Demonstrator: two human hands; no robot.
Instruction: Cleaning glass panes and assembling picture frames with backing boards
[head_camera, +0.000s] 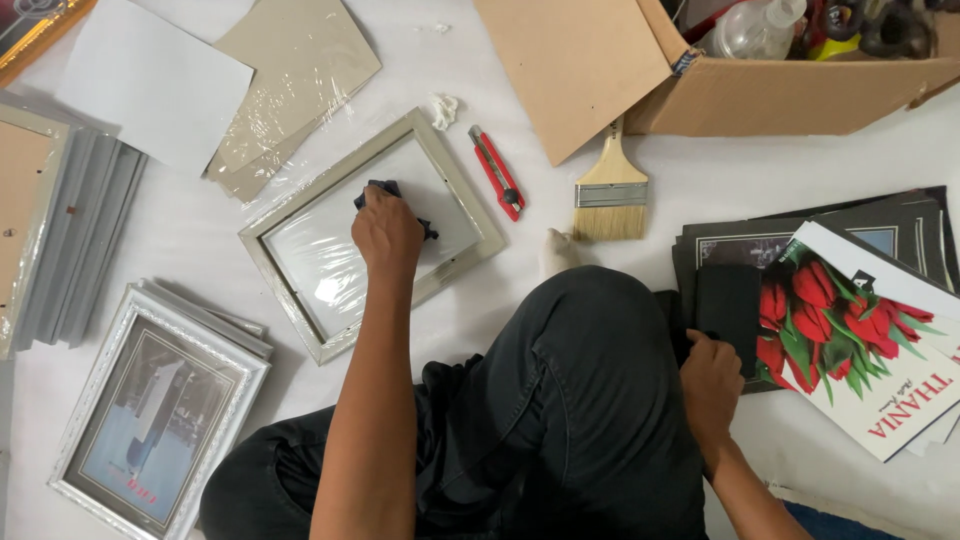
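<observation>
A bent knee in dark trousers (580, 400) lies nearest. The left hand (387, 232), arm stretched forward, has its grip clamped on a dark cloth (380, 190), pressed to the glass of a pale grey frame (372, 232) on the white floor (700, 170). The right hand (710, 385) rests fingers curled on a black card (728, 305) beside a glossy tulip print (850, 330). A red cutter (496, 172) and bristle brush (611, 190) lie just past the frame.

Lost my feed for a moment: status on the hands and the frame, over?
Left hand presses dark cloth on pale frame's glass. Right hand on black pad. Red cutter beside frame, apart.
</observation>
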